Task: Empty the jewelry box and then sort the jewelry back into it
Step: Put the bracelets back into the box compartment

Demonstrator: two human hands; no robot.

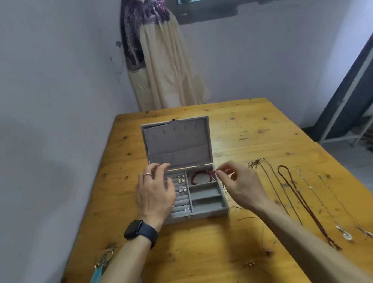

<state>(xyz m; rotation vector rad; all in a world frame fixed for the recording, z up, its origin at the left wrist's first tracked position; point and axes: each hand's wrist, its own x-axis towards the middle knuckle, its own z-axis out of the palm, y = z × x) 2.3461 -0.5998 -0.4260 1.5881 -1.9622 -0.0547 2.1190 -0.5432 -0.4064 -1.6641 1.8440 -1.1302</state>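
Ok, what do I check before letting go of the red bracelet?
1. The lid of the jewelry box is wide open: ok.
2. The loop of the red bracelet lies in the back right compartment: ok.
3. Its loose cords are tucked in: not ok, they trail over the box's right wall.
4. The right hand pinches the bracelet's end: ok.
5. The left hand is away from that compartment: ok, it is over the earrings.
6. The bracelet's knot is fastened: cannot tell.

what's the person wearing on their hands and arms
The left hand has a thin pinkish-gold ring on one finger and a black smartwatch with a dark band at the wrist. The right hand wears nothing visible. The left arm and right arm show no sleeves.
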